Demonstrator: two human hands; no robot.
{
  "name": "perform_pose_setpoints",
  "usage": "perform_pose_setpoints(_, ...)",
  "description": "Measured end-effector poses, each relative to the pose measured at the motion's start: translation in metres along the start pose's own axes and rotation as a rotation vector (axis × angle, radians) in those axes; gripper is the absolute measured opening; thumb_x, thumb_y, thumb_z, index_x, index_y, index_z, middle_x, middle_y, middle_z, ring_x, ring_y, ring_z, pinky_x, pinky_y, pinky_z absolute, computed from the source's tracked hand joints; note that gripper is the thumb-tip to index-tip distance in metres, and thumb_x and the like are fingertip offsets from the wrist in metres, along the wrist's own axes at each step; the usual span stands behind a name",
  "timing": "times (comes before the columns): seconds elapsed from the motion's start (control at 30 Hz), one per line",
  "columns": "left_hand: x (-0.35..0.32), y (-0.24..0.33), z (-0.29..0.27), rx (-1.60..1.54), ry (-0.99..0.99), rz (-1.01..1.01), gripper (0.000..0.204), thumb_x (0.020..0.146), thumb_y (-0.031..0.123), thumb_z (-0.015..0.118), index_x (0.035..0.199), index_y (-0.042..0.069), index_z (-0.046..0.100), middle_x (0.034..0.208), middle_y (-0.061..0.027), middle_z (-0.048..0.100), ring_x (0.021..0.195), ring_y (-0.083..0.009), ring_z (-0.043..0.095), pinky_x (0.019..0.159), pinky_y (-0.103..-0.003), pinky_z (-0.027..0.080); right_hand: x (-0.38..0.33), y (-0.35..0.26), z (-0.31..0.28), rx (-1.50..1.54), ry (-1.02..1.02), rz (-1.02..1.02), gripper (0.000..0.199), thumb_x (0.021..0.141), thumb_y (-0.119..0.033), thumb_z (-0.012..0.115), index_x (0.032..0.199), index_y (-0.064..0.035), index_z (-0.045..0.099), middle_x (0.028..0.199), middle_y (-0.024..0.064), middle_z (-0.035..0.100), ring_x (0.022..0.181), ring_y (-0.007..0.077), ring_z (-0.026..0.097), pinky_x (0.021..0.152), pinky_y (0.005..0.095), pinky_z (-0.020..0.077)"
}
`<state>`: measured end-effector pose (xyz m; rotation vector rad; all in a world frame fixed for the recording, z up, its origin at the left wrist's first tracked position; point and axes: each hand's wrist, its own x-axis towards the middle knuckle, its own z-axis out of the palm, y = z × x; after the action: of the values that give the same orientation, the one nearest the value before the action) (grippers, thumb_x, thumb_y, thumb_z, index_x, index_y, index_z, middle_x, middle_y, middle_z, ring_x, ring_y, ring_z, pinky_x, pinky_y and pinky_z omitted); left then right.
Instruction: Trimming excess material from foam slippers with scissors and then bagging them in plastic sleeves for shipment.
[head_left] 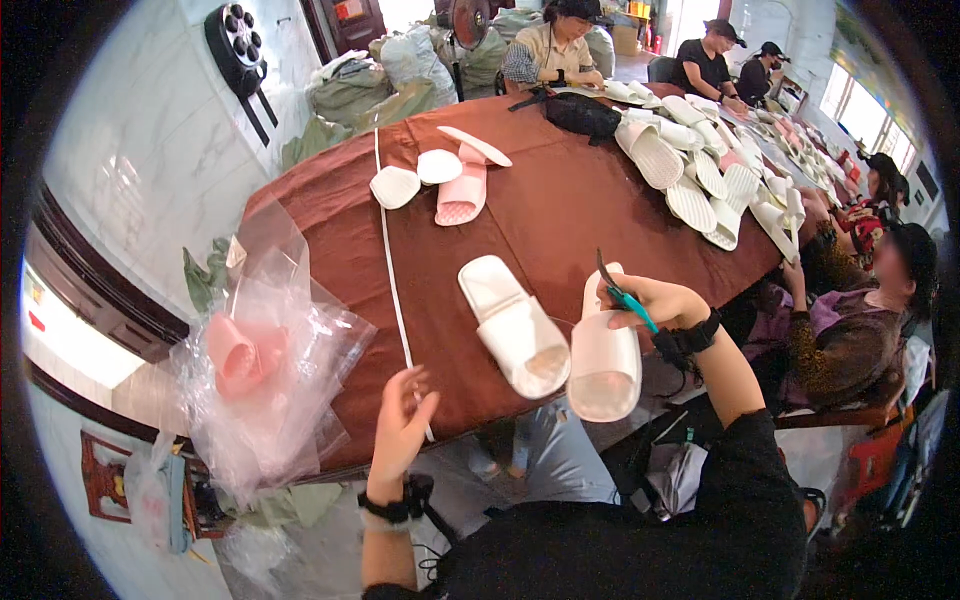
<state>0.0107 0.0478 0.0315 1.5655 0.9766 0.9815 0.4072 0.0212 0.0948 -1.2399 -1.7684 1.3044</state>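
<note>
My right hand [668,303] is closed on a slim tool [633,307] with teal handles and a dark, curved tip; whether it is scissors or nippers I cannot tell. Just below that hand a white slipper [605,375] lies at the table's near edge, its toe end partly hidden by my fingers. Beside it on the left rests a second white slipper [518,335], apart from my hands. My left hand [402,422] holds nothing, its fingers loosely curled and apart, at the near edge by a long white strip [392,275] that runs across the cloth.
Clear plastic bags [270,420] with a pink slipper [245,355] lie at the left edge. Pink and white slipper pieces [462,190] sit farther back. A heap of white slippers [690,165] and a black bag [580,115] occupy the far right, where several people sit around the brown-covered table [540,220].
</note>
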Motion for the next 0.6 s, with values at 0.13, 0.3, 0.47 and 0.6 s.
perform_pose_setpoints(0.13,0.045,0.0,0.055,0.711,-0.206,0.409,0.055,0.08,0.028,0.066,0.122,0.0,0.045,0.117,-0.0201,0.053,0.109,-0.0348,0.051,0.093,-0.042,0.04,-0.007,-0.011,-0.007,-0.028,-0.003,0.003,0.033,0.077,-0.001,0.068,0.102,-0.0035,0.046,0.091,0.0004,0.045,0.086,0.0096,0.043,0.077,0.0249,0.0387)
perform_pose_setpoints(0.3,0.062,-0.012,0.084,0.778,-0.159,0.152,0.04,0.079,0.029,0.065,0.109,0.005,0.055,0.102,-0.0202,0.061,0.096,-0.0362,0.057,0.08,-0.043,0.045,0.004,-0.024,-0.015,-0.463,-0.036,-0.087,0.033,0.081,-0.008,0.067,0.105,0.0002,0.045,0.088,0.0032,0.051,0.083,0.0136,0.05,0.076,0.0279,0.0435)
perform_pose_setpoints(0.47,0.045,-0.002,0.058,0.561,0.033,0.221,0.024,0.083,0.024,0.061,0.099,0.006,0.061,0.088,-0.0186,0.063,0.086,-0.0364,0.06,0.072,-0.043,0.047,0.002,0.015,-0.038,-0.771,0.411,-0.095,0.029,0.09,-0.017,0.056,0.112,-0.0015,0.045,0.071,0.0022,0.054,0.064,0.0187,0.055,0.06,0.0312,0.045)
perform_pose_setpoints(0.6,0.028,-0.021,0.028,0.688,0.084,0.196,0.022,0.084,0.019,0.059,0.099,0.004,0.062,0.094,-0.017,0.063,0.092,-0.034,0.057,0.078,-0.04,0.045,0.002,0.001,0.015,0.254,-0.025,0.075,0.05,0.096,-0.049,0.033,0.112,-0.0033,0.046,0.067,0.0016,0.053,0.059,0.009,0.054,0.048,0.0243,0.0423)
